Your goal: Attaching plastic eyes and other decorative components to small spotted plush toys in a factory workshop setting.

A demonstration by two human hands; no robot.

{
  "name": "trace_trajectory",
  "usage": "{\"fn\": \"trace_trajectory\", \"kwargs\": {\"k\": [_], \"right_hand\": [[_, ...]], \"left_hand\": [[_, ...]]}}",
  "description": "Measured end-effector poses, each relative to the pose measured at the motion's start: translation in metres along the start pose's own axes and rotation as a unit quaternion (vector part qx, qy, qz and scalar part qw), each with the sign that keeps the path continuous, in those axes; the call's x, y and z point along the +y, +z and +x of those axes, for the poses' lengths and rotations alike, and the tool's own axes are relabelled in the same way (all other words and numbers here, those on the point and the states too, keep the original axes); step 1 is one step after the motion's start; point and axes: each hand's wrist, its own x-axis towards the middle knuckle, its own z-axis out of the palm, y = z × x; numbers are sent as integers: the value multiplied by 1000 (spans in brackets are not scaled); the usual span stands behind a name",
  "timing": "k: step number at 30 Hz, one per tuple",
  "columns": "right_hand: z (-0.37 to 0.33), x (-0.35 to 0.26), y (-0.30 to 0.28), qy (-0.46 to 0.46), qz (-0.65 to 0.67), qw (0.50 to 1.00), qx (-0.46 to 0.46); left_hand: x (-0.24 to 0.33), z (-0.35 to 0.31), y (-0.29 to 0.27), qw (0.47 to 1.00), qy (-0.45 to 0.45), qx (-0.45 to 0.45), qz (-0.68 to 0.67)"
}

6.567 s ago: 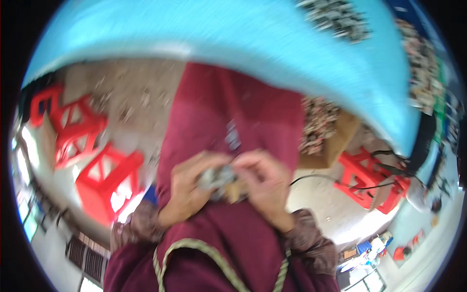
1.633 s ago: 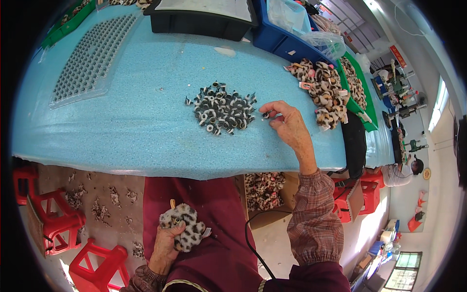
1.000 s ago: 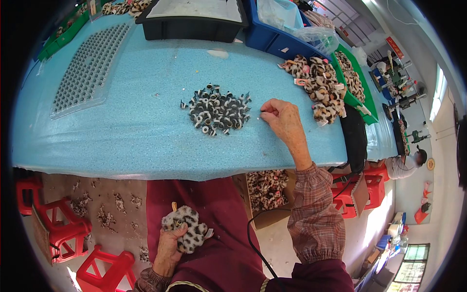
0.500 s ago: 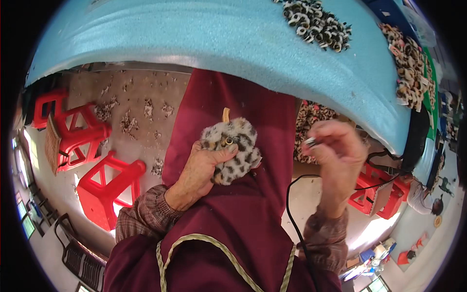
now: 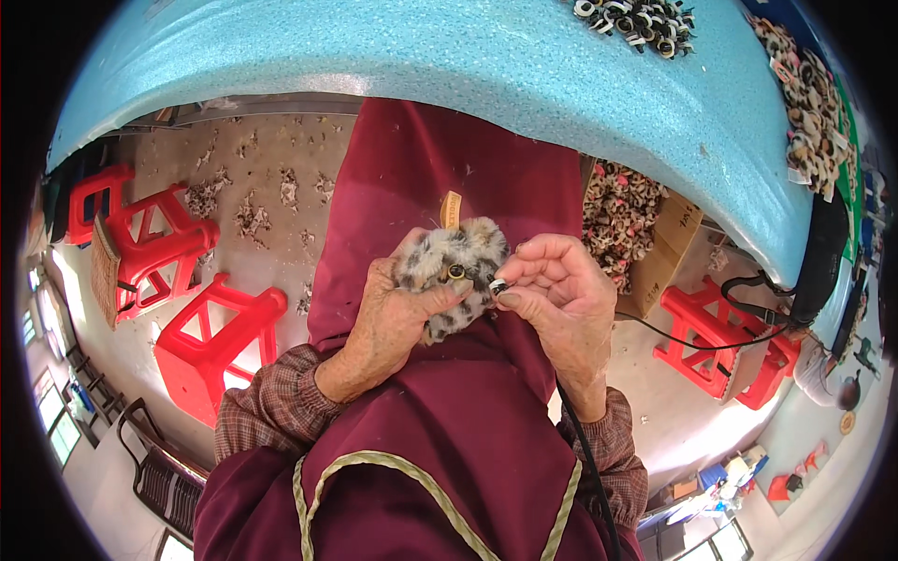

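My left hand (image 5: 383,309) grips a spotted plush toy piece (image 5: 482,238) above my lap, thumb across its front. The fur is white and grey with dark spots. A round yellow-rimmed toy eye (image 5: 456,271) sits in the fur by my thumb tip, and a tan fabric loop (image 5: 452,208) sticks up from the top. Between the thumb and fingers of my right hand (image 5: 571,299) is a small black-and-white toy eye (image 5: 499,286), close against the plush's right side. Whether it touches the fur, I cannot tell.
On the blue-covered table (image 5: 374,56) lie a heap of black-and-white toy eyes (image 5: 641,23) and a pile of spotted plush pieces (image 5: 814,122). A cardboard box (image 5: 672,245) beneath holds more plush. Red stools (image 5: 210,341) stand either side; a black cable (image 5: 585,458) hangs by my right arm.
My right hand has come in leftward and down with the small toy eye, up to the plush. My left hand has tilted the plush slightly and still holds it.
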Motion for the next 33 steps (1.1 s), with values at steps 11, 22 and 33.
{"fn": "trace_trajectory", "kwargs": {"k": [11, 22, 33], "right_hand": [[3, 4, -4, 9, -21, 1000, -5], [2, 13, 3, 9, -41, 999, 28], [-7, 13, 3, 21, -72, 996, 40]], "left_hand": [[-2, 0, -4, 996, 43, -17, 70], [-6, 3, 1, 997, 16, -2, 72], [-20, 6, -4, 991, 63, -36, 110]]}}
